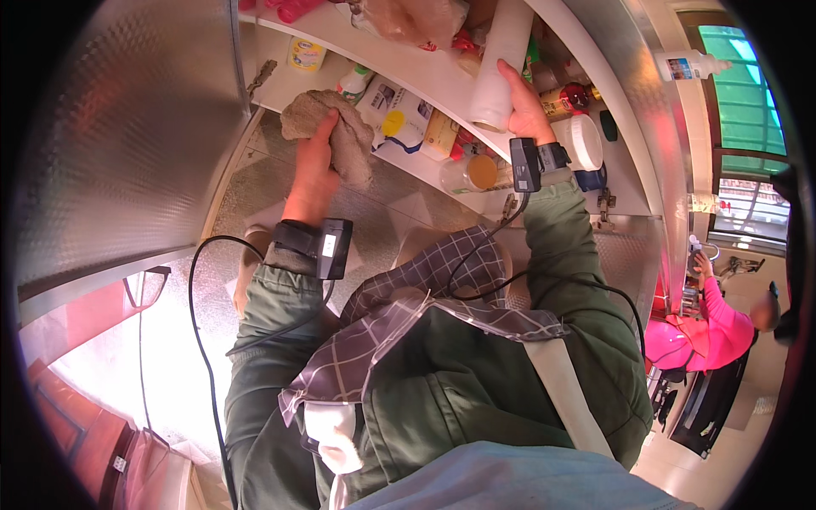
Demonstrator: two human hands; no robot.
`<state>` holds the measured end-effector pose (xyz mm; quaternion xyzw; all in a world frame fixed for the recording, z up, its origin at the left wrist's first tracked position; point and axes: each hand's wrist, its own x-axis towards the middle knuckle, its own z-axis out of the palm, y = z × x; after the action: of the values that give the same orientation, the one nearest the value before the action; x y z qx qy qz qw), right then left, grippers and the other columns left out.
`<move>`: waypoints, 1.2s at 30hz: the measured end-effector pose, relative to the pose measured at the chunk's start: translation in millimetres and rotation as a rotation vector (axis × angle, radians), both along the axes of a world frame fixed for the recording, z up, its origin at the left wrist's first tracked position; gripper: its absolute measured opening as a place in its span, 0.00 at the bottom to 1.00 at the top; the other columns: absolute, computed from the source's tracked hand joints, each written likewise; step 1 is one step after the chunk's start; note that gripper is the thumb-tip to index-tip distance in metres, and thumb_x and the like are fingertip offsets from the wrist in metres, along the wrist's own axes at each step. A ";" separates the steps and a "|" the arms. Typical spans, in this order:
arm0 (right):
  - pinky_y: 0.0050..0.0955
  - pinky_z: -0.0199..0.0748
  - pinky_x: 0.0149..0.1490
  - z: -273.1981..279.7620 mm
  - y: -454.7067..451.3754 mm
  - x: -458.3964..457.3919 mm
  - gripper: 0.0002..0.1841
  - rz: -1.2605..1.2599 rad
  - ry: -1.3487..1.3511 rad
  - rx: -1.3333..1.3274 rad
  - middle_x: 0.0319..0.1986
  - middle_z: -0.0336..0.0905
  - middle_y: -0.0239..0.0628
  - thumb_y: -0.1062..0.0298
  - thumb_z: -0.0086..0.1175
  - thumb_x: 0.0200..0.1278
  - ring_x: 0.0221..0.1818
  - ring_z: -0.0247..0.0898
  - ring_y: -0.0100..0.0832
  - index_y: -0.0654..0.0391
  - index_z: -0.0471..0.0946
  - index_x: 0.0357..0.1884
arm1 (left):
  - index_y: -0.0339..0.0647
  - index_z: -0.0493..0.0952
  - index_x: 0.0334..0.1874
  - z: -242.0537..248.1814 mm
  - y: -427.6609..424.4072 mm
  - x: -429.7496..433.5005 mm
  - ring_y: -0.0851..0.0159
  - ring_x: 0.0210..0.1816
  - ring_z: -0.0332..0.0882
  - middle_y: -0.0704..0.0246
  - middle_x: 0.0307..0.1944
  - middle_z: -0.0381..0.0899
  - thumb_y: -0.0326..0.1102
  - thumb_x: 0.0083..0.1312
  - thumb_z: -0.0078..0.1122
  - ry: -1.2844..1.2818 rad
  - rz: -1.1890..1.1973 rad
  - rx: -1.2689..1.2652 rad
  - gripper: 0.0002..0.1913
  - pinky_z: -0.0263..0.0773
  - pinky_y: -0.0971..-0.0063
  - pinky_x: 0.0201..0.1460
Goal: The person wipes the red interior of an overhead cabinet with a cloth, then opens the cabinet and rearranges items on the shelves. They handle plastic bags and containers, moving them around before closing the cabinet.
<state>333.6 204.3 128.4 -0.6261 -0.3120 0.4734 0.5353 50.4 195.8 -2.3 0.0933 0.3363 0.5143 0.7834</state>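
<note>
My left hand (313,167) grips a crumpled beige-grey cloth (325,131) above the floor, in front of an open cabinet. On the right, my right hand (528,105) is closed around the lower end of a whitish plastic-film roll (503,70), which lies slanted over the upper shelf (446,70). Beneath that shelf stand a yellow-labelled bottle (306,53), a white jug with a yellow cap (405,124), a glass jar with an orange-brown lid (470,173) and a white-lidded tub (583,141). A plastic bag (411,22) rests on the shelf.
An open textured metal cabinet door (127,146) stands at the left. Black cables (199,331) run from both wrist devices. At the far right, a person in pink (717,328) reaches towards a tap. A white bottle (685,67) stands near the window.
</note>
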 end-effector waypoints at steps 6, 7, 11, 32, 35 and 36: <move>0.38 0.75 0.48 13.2 -31.1 11.8 0.23 0.067 0.227 -0.175 0.42 0.75 0.37 0.53 0.55 0.59 0.44 0.73 0.34 0.58 0.70 0.51 | 0.35 0.71 0.50 -0.7 1.3 1.0 0.65 0.44 0.76 0.65 0.44 0.76 0.40 0.60 0.61 0.003 0.039 0.009 0.21 0.74 0.70 0.45; 0.38 0.74 0.49 14.1 -39.3 9.7 0.23 0.062 0.295 -0.188 0.42 0.75 0.37 0.53 0.55 0.59 0.44 0.73 0.34 0.57 0.70 0.51 | 0.35 0.71 0.50 1.0 0.6 1.5 0.65 0.43 0.76 0.65 0.44 0.76 0.40 0.60 0.60 0.011 0.074 0.038 0.21 0.74 0.70 0.45; 0.37 0.74 0.49 15.9 -48.5 2.3 0.23 -0.038 0.296 -0.107 0.43 0.75 0.38 0.56 0.57 0.58 0.44 0.73 0.34 0.56 0.69 0.52 | 0.36 0.71 0.51 3.7 1.0 4.3 0.65 0.43 0.76 0.66 0.45 0.76 0.39 0.60 0.60 -0.011 0.040 0.045 0.20 0.74 0.70 0.45; 0.31 0.57 0.63 18.5 48.0 83.1 0.50 -0.074 -0.765 0.042 0.62 0.56 0.48 0.47 0.60 0.49 0.63 0.55 0.40 0.64 0.46 0.67 | 0.34 0.69 0.52 -11.9 4.3 -1.6 0.65 0.44 0.76 0.65 0.46 0.75 0.38 0.59 0.61 -0.021 -0.031 0.026 0.22 0.75 0.71 0.44; 0.32 0.56 0.64 16.8 91.2 108.5 0.49 -0.076 -1.114 0.020 0.64 0.53 0.50 0.48 0.59 0.51 0.65 0.52 0.42 0.60 0.43 0.68 | 0.34 0.69 0.52 -15.6 6.4 0.4 0.65 0.43 0.77 0.66 0.45 0.76 0.38 0.59 0.61 -0.011 -0.024 0.010 0.22 0.75 0.71 0.44; 0.32 0.56 0.64 11.4 102.0 118.4 0.48 -0.068 -1.123 -0.001 0.64 0.53 0.51 0.48 0.58 0.52 0.65 0.52 0.43 0.60 0.44 0.68 | 0.34 0.70 0.51 -14.9 6.1 0.8 0.65 0.43 0.77 0.65 0.45 0.76 0.38 0.59 0.61 -0.006 -0.016 0.013 0.21 0.75 0.71 0.43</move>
<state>452.0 306.3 139.8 -0.7918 -0.5286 0.0498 0.3018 51.2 201.9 -17.1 0.0994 0.3299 0.5103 0.7880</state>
